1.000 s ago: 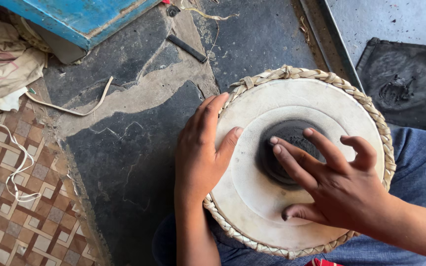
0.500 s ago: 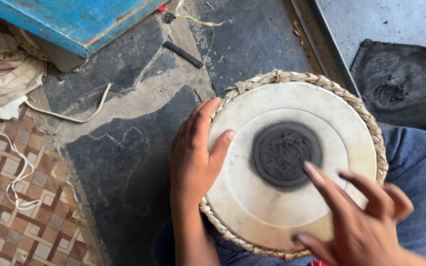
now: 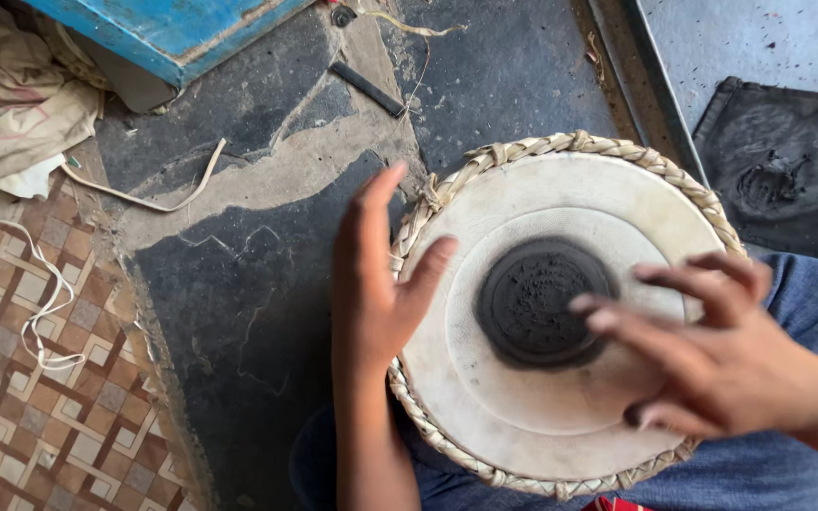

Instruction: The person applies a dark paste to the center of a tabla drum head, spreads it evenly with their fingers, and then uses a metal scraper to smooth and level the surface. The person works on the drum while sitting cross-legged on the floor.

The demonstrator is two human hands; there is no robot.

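A round drum (image 3: 532, 407) with a pale skin head, a braided straw-coloured rim and a dark grey paste patch (image 3: 537, 303) in its middle rests on my lap. My left hand (image 3: 376, 279) grips the drum's left edge, with the thumb on the skin and the fingers over the braid. My right hand (image 3: 712, 355) hovers over the right side of the head with fingers spread, the fingertips reaching the edge of the dark patch. It holds nothing and looks blurred by motion.
A dark stone floor (image 3: 239, 284) lies left of the drum, with patterned tiles (image 3: 40, 397) further left. A blue box (image 3: 172, 33), crumpled cloth (image 3: 11, 114), a white strap (image 3: 30, 284) and a small black bar (image 3: 366, 87) lie at the top. A dark slab (image 3: 778, 170) sits upper right.
My right hand lifted off the dark patch, swung down to the lower right, and has now come back toward the patch from the right. The left hand stayed on the rim.
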